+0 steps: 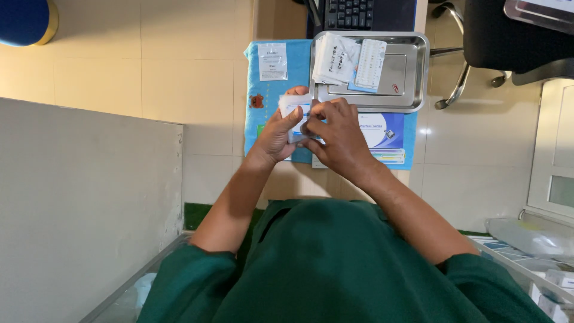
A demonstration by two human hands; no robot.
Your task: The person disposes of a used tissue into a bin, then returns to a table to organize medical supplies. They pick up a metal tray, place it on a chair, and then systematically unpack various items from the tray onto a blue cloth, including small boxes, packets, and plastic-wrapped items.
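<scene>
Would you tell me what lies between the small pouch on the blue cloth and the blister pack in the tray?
Head view: a folded white paper, in the tray.

Both hands, left hand point(276, 136) and right hand point(338, 136), pinch a small white packet point(294, 106) just before the steel tray point(412, 72).

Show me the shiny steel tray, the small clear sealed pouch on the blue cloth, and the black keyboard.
Shiny rectangular steel tray point(402, 72): head view, bare floor at right.
Small clear sealed pouch point(272, 61): head view, its middle.
Black keyboard point(348, 13): head view, the keys.
</scene>
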